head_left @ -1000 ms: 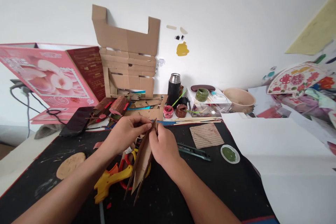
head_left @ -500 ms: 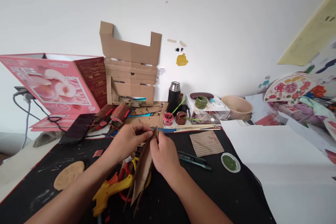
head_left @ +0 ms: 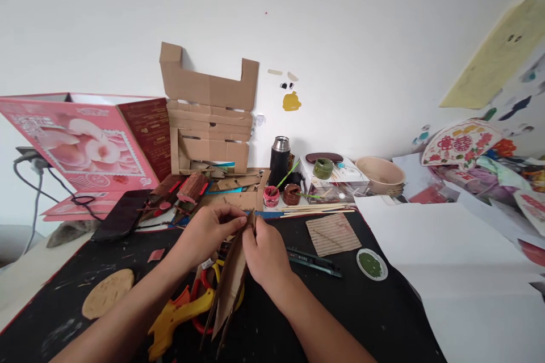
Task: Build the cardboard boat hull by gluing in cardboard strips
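Note:
A long folded strip of brown cardboard [head_left: 230, 290] slants up from the black mat, with dark, stick-like edges along both sides. At its upper end my left hand [head_left: 213, 231] pinches the tip between thumb and fingers. My right hand [head_left: 266, 249] grips the same end from the other side, thumb on top. The exact point between the fingertips is partly hidden. Beneath the strip lie a yellow glue gun [head_left: 176, 317] and scissors with red and yellow handles [head_left: 204, 283]. To the right of my right hand rests a dark green utility knife [head_left: 315, 262].
Around the black mat [head_left: 340, 317] are a corrugated cardboard square [head_left: 333, 234], a lid of green paint [head_left: 372, 264] and a tan disc [head_left: 108, 293]. Paint jars [head_left: 292, 194], a black flask [head_left: 279, 167] and cardboard scraps stand behind. White paper [head_left: 468, 272] covers the right side.
The view has shifted slightly, so the background sits a little lower and to the left. Both hands keep hold of the cardboard strip's end, with almost no movement.

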### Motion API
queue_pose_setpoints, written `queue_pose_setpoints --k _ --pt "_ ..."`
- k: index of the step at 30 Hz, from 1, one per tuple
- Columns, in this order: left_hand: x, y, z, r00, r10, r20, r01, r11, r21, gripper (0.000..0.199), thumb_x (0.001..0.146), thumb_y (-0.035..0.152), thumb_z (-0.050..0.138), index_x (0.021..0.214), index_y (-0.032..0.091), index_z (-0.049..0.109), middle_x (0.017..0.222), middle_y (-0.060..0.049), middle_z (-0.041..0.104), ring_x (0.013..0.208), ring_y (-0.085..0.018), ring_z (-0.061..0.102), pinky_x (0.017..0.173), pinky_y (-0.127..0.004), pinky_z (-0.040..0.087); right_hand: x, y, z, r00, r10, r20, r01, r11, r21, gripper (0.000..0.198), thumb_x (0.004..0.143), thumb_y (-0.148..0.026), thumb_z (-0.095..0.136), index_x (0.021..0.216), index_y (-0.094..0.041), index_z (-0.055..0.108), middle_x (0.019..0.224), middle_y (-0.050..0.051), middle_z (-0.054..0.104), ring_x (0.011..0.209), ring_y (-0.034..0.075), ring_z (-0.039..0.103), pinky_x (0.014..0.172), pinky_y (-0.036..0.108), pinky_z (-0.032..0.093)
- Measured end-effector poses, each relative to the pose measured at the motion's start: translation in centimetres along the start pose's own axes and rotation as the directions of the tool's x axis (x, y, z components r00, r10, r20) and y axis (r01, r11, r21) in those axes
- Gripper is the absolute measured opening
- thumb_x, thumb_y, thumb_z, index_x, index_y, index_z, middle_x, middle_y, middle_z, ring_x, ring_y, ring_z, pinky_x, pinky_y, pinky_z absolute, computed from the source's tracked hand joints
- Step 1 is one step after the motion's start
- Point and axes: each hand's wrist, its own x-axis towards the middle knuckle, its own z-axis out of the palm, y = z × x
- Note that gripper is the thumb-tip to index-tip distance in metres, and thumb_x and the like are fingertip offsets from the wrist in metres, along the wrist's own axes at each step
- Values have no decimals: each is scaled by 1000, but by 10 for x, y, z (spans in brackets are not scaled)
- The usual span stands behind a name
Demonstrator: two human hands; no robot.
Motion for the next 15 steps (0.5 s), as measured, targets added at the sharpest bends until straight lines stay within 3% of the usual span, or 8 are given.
queue_pose_setpoints --k 15 --pt "2 -3 1 1000 -2 21 2 1000 -2 37 81 54 71 89 21 84 89 -5 83 87 -28 74 81 -35 53 1 0 0 999 34 28 -35 999 22 20 106 -17 51 104 -14 70 103 18 80 99 31 75 77 33 43"
